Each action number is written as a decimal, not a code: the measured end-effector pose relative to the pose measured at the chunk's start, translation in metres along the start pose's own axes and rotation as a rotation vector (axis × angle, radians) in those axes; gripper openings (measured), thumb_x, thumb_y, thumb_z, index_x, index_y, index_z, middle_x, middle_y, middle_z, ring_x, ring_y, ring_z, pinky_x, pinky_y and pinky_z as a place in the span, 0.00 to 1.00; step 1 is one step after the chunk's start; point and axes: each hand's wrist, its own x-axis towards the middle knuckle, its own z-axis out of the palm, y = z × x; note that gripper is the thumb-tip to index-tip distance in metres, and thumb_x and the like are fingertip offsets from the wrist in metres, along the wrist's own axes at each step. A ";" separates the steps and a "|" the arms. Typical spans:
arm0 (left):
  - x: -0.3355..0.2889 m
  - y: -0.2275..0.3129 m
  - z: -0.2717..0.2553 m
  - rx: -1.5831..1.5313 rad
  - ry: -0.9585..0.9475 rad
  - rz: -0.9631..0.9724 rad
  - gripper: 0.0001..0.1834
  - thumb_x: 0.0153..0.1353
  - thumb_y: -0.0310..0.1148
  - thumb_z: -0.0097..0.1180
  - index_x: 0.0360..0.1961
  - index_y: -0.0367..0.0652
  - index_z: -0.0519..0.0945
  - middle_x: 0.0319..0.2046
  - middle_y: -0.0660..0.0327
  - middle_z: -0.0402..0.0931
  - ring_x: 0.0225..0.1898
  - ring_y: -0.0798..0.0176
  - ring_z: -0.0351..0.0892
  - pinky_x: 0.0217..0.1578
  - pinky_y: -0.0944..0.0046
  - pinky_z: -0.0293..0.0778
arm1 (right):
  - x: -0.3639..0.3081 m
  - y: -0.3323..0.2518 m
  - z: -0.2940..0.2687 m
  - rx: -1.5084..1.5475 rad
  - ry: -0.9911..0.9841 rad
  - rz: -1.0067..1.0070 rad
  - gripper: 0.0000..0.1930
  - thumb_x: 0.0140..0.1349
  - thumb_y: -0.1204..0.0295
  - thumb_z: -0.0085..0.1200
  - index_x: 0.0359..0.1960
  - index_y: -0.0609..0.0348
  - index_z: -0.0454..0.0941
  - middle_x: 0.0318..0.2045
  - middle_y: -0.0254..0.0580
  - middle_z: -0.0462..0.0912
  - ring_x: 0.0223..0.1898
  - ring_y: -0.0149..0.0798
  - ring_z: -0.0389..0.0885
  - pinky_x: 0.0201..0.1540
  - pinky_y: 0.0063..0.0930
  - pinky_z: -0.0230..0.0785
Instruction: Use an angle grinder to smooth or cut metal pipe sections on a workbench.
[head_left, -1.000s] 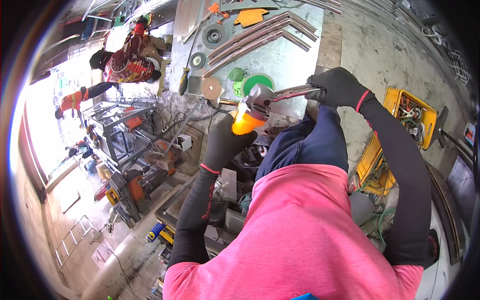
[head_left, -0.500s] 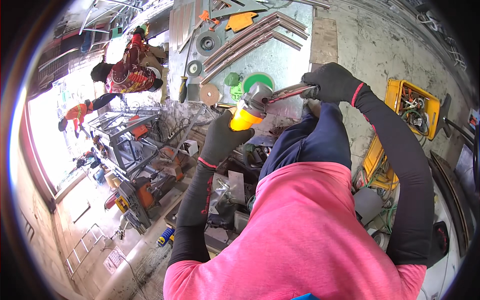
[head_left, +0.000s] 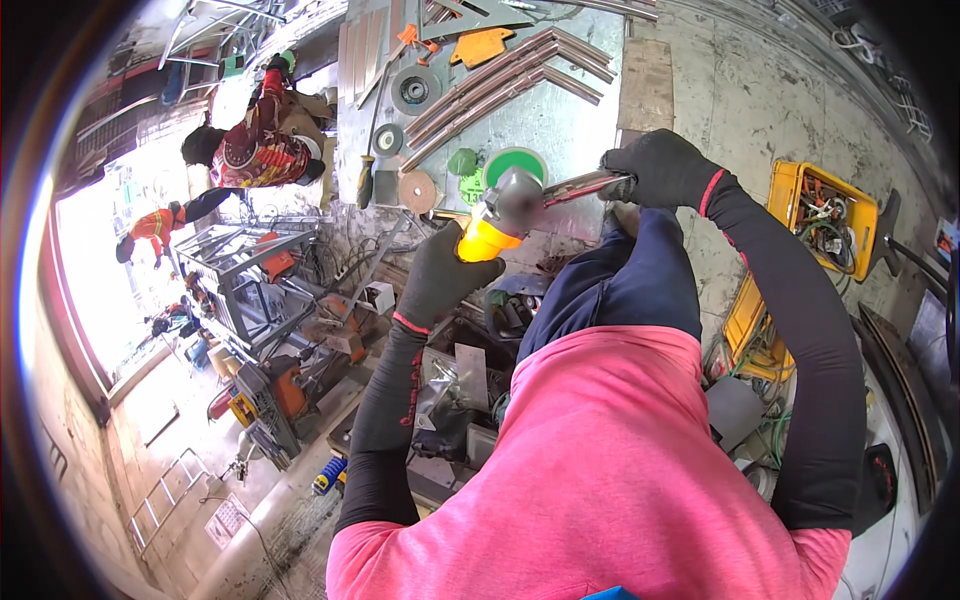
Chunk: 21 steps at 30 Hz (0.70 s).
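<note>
Both gloved hands stay clamped: the left hand (head_left: 440,278) grips the orange angle grinder (head_left: 495,222), the right hand (head_left: 660,168) a wrench (head_left: 585,186) on its head; nothing has shifted.

We note the angle grinder (head_left: 500,215) and both gloved hands sit slightly lower in view; the background scene has shifted upward.

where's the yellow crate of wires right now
In the head view the yellow crate sits on the concrete floor at the person's right, just beyond the right forearm, well right of the angle grinder both gloved hands hold.
</note>
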 end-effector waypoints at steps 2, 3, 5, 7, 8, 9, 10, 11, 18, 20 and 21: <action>0.000 0.000 0.000 0.009 0.003 -0.003 0.25 0.56 0.42 0.83 0.42 0.34 0.84 0.31 0.58 0.82 0.34 0.67 0.77 0.37 0.57 0.76 | 0.000 0.000 -0.001 -0.004 -0.019 0.010 0.31 0.69 0.32 0.63 0.53 0.45 0.89 0.33 0.52 0.90 0.39 0.60 0.92 0.46 0.56 0.81; 0.000 -0.002 0.000 0.018 -0.005 -0.007 0.26 0.56 0.43 0.83 0.45 0.35 0.85 0.33 0.56 0.85 0.35 0.64 0.81 0.39 0.56 0.78 | 0.001 -0.001 -0.001 -0.006 -0.022 0.009 0.31 0.70 0.32 0.63 0.53 0.45 0.89 0.33 0.52 0.90 0.39 0.60 0.92 0.46 0.56 0.81; 0.001 -0.006 0.001 0.036 -0.021 -0.014 0.29 0.58 0.45 0.83 0.52 0.36 0.86 0.36 0.52 0.90 0.37 0.56 0.90 0.43 0.53 0.82 | 0.001 -0.002 -0.002 -0.010 -0.029 0.007 0.31 0.70 0.32 0.63 0.52 0.45 0.89 0.32 0.52 0.90 0.39 0.60 0.92 0.46 0.56 0.81; 0.003 -0.005 0.001 0.080 -0.018 0.003 0.30 0.57 0.45 0.83 0.52 0.36 0.86 0.37 0.51 0.90 0.38 0.54 0.91 0.43 0.52 0.82 | 0.002 -0.001 -0.001 -0.006 -0.034 0.014 0.30 0.70 0.32 0.63 0.52 0.45 0.89 0.32 0.52 0.90 0.39 0.60 0.92 0.46 0.56 0.81; 0.004 -0.005 0.000 0.102 -0.017 0.011 0.30 0.57 0.45 0.83 0.52 0.36 0.86 0.37 0.51 0.90 0.38 0.53 0.91 0.44 0.52 0.82 | 0.002 -0.001 -0.001 -0.004 -0.037 0.017 0.30 0.70 0.32 0.63 0.51 0.45 0.89 0.32 0.52 0.90 0.39 0.60 0.92 0.46 0.56 0.81; 0.004 -0.003 0.000 0.097 -0.020 0.009 0.30 0.57 0.45 0.83 0.52 0.36 0.86 0.37 0.50 0.90 0.39 0.53 0.91 0.44 0.52 0.82 | 0.002 -0.001 -0.001 -0.007 -0.032 0.015 0.30 0.70 0.32 0.63 0.51 0.45 0.89 0.32 0.52 0.90 0.39 0.60 0.92 0.46 0.56 0.81; 0.004 -0.002 -0.001 0.092 -0.022 0.008 0.30 0.57 0.45 0.83 0.52 0.36 0.86 0.37 0.50 0.90 0.39 0.52 0.91 0.44 0.52 0.82 | 0.002 -0.001 -0.001 -0.010 -0.028 0.013 0.30 0.70 0.32 0.63 0.52 0.45 0.89 0.32 0.52 0.90 0.39 0.60 0.92 0.46 0.56 0.81; 0.004 -0.001 -0.001 0.087 -0.025 0.006 0.30 0.57 0.46 0.83 0.52 0.35 0.86 0.38 0.50 0.90 0.39 0.52 0.91 0.44 0.51 0.82 | 0.002 -0.001 0.000 -0.013 -0.023 0.010 0.30 0.70 0.32 0.63 0.52 0.45 0.89 0.32 0.52 0.90 0.39 0.60 0.92 0.46 0.56 0.81; 0.003 -0.009 -0.002 0.037 -0.046 0.025 0.30 0.56 0.45 0.83 0.51 0.35 0.86 0.38 0.50 0.90 0.39 0.53 0.91 0.44 0.52 0.83 | 0.000 0.000 -0.001 0.000 0.015 -0.024 0.30 0.70 0.33 0.63 0.51 0.46 0.89 0.32 0.52 0.89 0.38 0.60 0.91 0.45 0.55 0.81; 0.003 -0.010 -0.002 0.049 -0.056 0.027 0.30 0.57 0.45 0.83 0.52 0.36 0.86 0.38 0.50 0.90 0.39 0.54 0.91 0.44 0.52 0.83 | 0.000 0.001 0.002 0.008 0.034 -0.028 0.30 0.70 0.33 0.63 0.51 0.46 0.89 0.31 0.52 0.89 0.38 0.60 0.91 0.45 0.55 0.81; 0.003 -0.009 -0.001 0.039 -0.052 0.026 0.30 0.57 0.45 0.83 0.52 0.36 0.86 0.38 0.50 0.90 0.39 0.54 0.91 0.44 0.52 0.83 | 0.001 0.001 0.001 0.006 0.019 -0.024 0.30 0.70 0.33 0.63 0.51 0.46 0.89 0.31 0.52 0.89 0.38 0.60 0.91 0.45 0.55 0.81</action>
